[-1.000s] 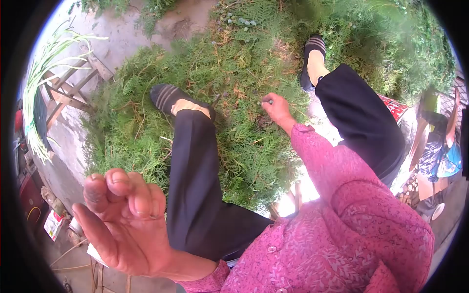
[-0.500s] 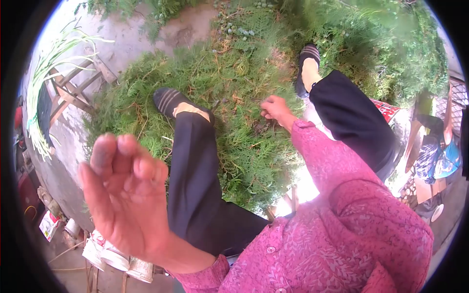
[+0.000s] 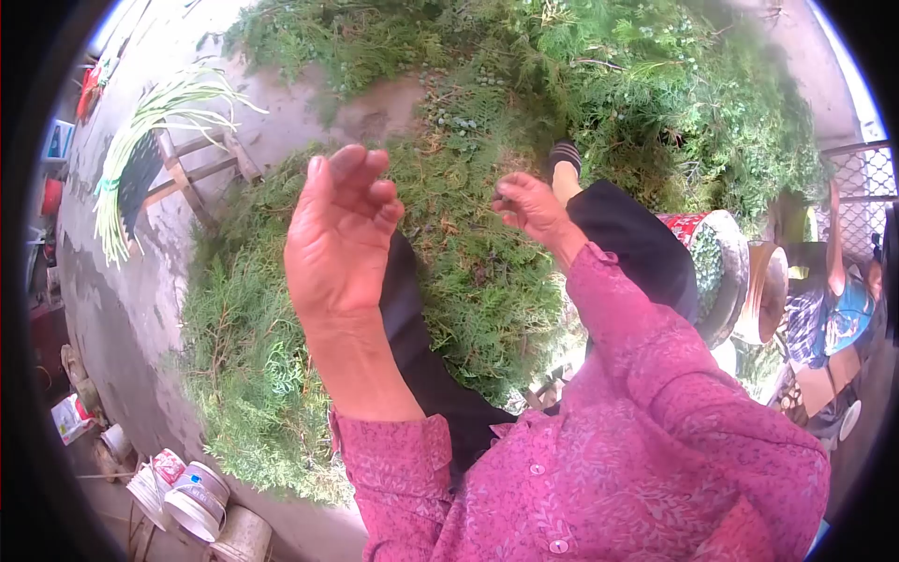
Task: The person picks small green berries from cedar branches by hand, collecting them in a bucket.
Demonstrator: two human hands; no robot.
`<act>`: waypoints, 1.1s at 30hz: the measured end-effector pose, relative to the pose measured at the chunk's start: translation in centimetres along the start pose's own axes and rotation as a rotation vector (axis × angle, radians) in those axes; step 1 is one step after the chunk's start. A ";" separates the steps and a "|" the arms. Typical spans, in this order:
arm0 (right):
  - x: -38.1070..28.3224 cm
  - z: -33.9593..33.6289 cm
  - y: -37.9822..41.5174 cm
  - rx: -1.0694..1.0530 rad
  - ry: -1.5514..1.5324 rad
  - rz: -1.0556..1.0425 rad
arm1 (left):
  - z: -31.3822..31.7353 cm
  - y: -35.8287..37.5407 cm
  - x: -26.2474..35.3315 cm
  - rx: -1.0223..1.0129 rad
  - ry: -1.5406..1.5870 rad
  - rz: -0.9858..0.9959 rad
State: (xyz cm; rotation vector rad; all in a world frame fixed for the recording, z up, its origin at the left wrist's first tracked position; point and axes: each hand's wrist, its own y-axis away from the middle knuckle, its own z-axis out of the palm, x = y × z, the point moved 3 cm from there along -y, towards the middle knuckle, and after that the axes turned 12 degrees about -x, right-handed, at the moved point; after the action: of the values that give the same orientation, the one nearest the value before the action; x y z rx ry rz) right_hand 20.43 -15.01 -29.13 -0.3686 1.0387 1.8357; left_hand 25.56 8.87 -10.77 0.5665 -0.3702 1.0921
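Observation:
My left hand (image 3: pixel 343 234) is raised in the air, palm up and fingers loosely bent, with nothing seen in it. It hangs above the green conifer sprigs (image 3: pixel 253 356) spread on the ground. Over the middle of that pile, near my knee, my right hand (image 3: pixel 531 208) has its thumb and fingers drawn together; what they may hold is too small to make out. Small pale bluish cones (image 3: pixel 459 120) show among the branches farther off. Beside my right leg stands a bucket (image 3: pixel 740 281) holding small green pieces.
A bundle of long green stalks (image 3: pixel 117 178) lies over a wooden stool (image 3: pixel 201 173) at the left. White buckets (image 3: pixel 195 515) stand at the lower left. Another person's arm (image 3: pixel 835 244) shows at the far right near a wire mesh (image 3: pixel 866 173).
My left hand has moved up and to the right, with its fingers still bent. My right hand stays over the pile. The view has shifted, showing more of the bucket on the right.

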 end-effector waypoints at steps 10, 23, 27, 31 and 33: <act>13.5 -2.4 -10.6 -0.041 1.106 0.193 | 0.2 -0.5 3.5 -0.020 0.109 0.099; 14.9 -1.4 -16.6 0.182 1.348 0.117 | -0.4 -1.1 4.3 -0.038 -0.049 0.054; 15.0 -1.3 -16.3 0.230 1.504 0.293 | -0.7 -0.8 4.2 -0.040 -0.042 0.050; 15.7 -4.3 -15.1 0.277 1.479 0.391 | -0.8 -0.5 4.0 0.055 0.095 0.115; 15.1 -5.3 -14.1 0.270 1.521 0.308 | -0.6 -0.7 3.9 0.113 0.148 0.096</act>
State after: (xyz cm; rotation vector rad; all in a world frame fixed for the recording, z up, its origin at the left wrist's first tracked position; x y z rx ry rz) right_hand 24.00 -7.71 -48.90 -1.6242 2.3869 1.4236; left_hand 27.83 11.85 -9.26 0.5687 -0.2096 1.2455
